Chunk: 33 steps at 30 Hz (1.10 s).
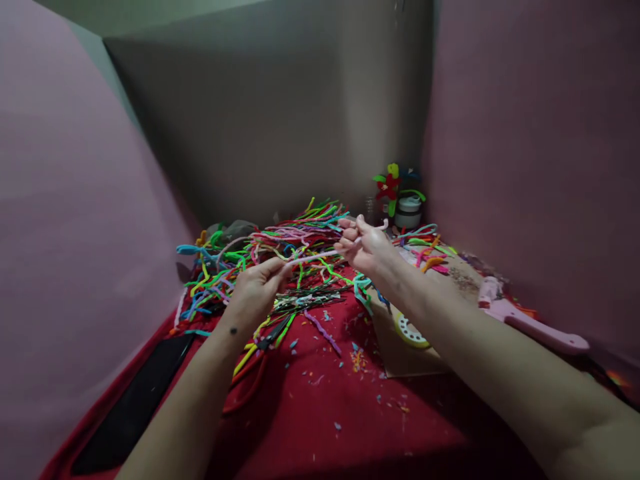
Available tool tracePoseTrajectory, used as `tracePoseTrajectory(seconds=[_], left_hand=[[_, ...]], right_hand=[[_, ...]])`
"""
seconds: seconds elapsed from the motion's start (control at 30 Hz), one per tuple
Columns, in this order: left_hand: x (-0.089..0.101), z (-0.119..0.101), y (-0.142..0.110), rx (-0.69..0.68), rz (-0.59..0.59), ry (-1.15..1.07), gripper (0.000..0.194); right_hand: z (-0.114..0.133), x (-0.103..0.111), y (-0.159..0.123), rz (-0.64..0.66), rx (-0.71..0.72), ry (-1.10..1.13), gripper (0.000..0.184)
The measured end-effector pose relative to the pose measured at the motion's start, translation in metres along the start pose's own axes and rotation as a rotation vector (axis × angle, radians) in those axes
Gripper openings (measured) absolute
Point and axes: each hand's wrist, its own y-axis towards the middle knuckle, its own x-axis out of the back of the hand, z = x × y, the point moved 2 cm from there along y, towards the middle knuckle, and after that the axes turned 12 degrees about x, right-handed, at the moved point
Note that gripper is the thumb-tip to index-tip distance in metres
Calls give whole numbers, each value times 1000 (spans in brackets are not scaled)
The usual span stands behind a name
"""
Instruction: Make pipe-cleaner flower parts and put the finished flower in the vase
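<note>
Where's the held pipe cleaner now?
Head view, centre: the pale pink pipe cleaner runs from left hand through right hand, in front of the multicoloured pile.

Appearing as one thin pipe cleaner (pixel 315 258), pale pink in colour and softly fuzzy on the surface. Being held in the air, and running nearly straight from near left to far right. Being pinched between the thumb and a finger of the left hand (pixel 256 283), with the end there hiding from view. Passing through the curled right hand (pixel 367 247), and coming out at its far right side. Finishing there in a short bent tip.
</note>
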Motion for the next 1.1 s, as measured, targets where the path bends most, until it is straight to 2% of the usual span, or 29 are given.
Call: tracePoseTrajectory(seconds=[0.07,0.13,0.23,0.33,0.43,0.53,0.63,0.77,0.87,0.9,0.93,1.0,1.03,1.1], left_hand=[[-5,7,-3,-25,-65,92,29],[-12,12,-6,-91,-74,196,28],[-22,14,-12,-168,2,338,28],[-29,10,-18,-233,43,480,27],[-31,7,-21,-289,50,510,27],[-31,10,-21,-260,69,440,26],[-30,18,-19,-195,65,360,27],[-25,30,-13,-4,72,-33,30],[-23,31,-11,140,75,-262,27],[-23,29,-11,171,72,-293,25],[-23,27,-11,190,63,-318,25],[-25,20,-14,207,60,-367,24],[-26,17,-16,210,72,-387,25],[-28,11,-20,202,116,-410,26]], right_hand=[[12,5,3,-2,-50,77,42],[23,10,5,-1,-27,71,43],[36,16,6,-41,18,-53,41],[43,22,5,-58,-22,-238,40],[50,27,6,-50,-72,-322,39],[61,31,10,-67,-59,-345,37],[77,38,19,-119,28,-344,36],[98,46,26,-236,223,-306,39],[93,48,12,-284,364,-281,35],[85,46,4,-256,354,-296,29],[72,44,-5,-176,258,-345,22],[43,39,-26,68,-18,-500,10],[29,36,-36,194,-79,-577,6],[9,32,-49,289,-83,-626,5]])
